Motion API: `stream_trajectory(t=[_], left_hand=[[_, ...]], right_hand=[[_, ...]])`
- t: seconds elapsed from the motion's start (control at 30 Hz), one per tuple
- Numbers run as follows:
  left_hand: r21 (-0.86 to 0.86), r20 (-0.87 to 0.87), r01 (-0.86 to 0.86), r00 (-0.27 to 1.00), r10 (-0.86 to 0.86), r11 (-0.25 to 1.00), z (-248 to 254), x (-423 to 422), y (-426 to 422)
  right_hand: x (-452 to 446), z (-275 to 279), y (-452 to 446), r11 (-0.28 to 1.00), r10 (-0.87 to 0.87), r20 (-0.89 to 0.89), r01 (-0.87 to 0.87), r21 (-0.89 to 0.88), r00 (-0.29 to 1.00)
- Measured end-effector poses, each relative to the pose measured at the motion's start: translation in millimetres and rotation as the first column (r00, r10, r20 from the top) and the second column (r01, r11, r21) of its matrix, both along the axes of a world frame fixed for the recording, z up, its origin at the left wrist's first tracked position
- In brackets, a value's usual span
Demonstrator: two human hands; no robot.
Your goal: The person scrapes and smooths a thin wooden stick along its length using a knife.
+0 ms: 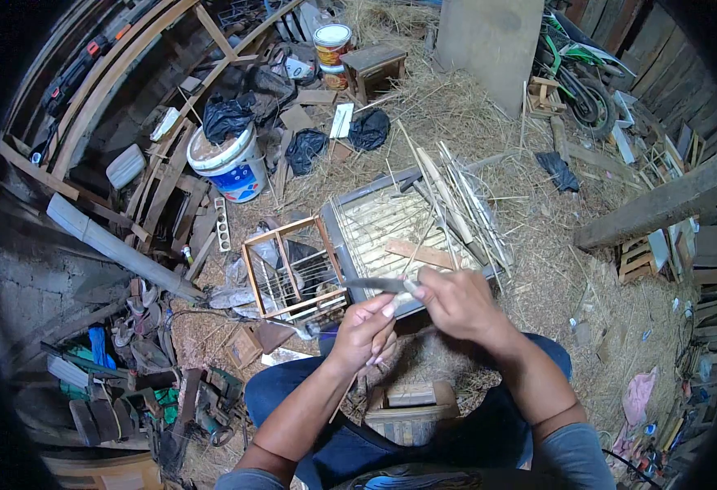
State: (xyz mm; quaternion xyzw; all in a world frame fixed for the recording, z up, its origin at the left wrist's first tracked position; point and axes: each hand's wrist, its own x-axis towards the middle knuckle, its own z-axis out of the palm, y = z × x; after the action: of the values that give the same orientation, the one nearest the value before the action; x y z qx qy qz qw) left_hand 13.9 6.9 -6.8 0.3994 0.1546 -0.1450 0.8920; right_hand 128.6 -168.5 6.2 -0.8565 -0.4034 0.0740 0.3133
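My right hand (460,304) is closed around a knife (377,284), its dark blade pointing left above my other hand. My left hand (365,333) is closed on a thin bamboo strip (342,398), which trails down from under the fingers toward my lap. The blade lies near my left thumb, and I cannot tell whether it touches the strip. Just beyond my hands is a low slatted table (362,233), with a flat piece of wood (419,252) and a bundle of thin sticks (456,204) on it. A small wooden-framed cage (252,265) stands at the table's left.
A white bucket (232,167) topped with a black bag stands at the back left. Farther off are a wooden stool (373,59) and a green motorbike (575,73). A wooden post (661,200) slants in from the right. Straw and shavings cover the floor.
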Motion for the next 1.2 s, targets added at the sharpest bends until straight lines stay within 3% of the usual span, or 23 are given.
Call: stream_trajectory(t=[0.17, 0.33, 0.4, 0.67, 0.8, 0.83, 0.87, 0.93, 1.07, 1.13, 1.2], left_hand=[[-0.027, -0.052, -0.09, 0.995, 0.089, 0.996, 1.1, 3.6, -1.2], [-0.091, -0.053, -0.059, 0.997, 0.055, 0.994, 6.3, 1.8, -0.2], [-0.117, -0.029, -0.033, 0.999, 0.03, 0.993, 8.2, -1.5, 0.7], [-0.047, -0.065, -0.011, 0.998, 0.008, 0.999, -5.2, -1.3, 4.5], [-0.073, -0.027, 0.004, 1.0, -0.006, 0.997, 5.3, 0.1, 4.4], [-0.102, -0.023, 0.007, 1.0, -0.009, 0.995, 5.9, -0.3, 4.0], [-0.103, -0.022, 0.01, 1.0, -0.013, 0.995, 3.7, -1.8, 3.3], [-0.065, -0.023, 0.007, 1.0, -0.008, 0.998, 0.2, -1.7, 1.4], [-0.012, -0.091, 0.005, 0.996, -0.006, 1.0, 1.8, 3.8, 1.8], [-0.055, -0.075, -0.006, 0.997, 0.002, 0.998, 2.4, 5.8, 3.2], [-0.213, -0.08, -0.025, 0.997, 0.007, 0.977, 2.8, 6.1, 5.8]], right_hand=[[9.9, -9.7, 0.3, 0.998, -0.024, 0.041, 0.021, 0.062, 0.999], [21.0, -16.9, -4.5, 0.998, -0.015, 0.077, 0.011, 0.055, 0.997], [39.2, -18.4, -12.3, 0.976, -0.208, -0.025, 0.206, -0.07, 0.978], [-2.2, -10.9, 4.8, 0.997, 0.028, -0.003, -0.028, 0.077, 1.0], [9.4, -11.9, 0.5, 0.999, -0.017, 0.08, 0.021, -0.046, 0.997], [16.3, -11.1, 0.8, 0.992, -0.107, 0.076, 0.102, 0.068, 0.991], [15.4, -10.9, -0.1, 0.992, -0.111, 0.077, 0.106, 0.068, 0.991], [12.3, -6.2, 0.3, 0.998, -0.042, 0.139, 0.036, 0.05, 0.989], [3.6, -1.8, 0.3, 1.0, 0.025, 0.054, -0.025, 0.001, 0.998], [6.0, -8.0, 1.4, 1.0, 0.014, 0.083, -0.016, 0.023, 0.996], [8.4, -11.0, 3.0, 0.999, 0.003, 0.118, -0.009, 0.051, 0.993]])
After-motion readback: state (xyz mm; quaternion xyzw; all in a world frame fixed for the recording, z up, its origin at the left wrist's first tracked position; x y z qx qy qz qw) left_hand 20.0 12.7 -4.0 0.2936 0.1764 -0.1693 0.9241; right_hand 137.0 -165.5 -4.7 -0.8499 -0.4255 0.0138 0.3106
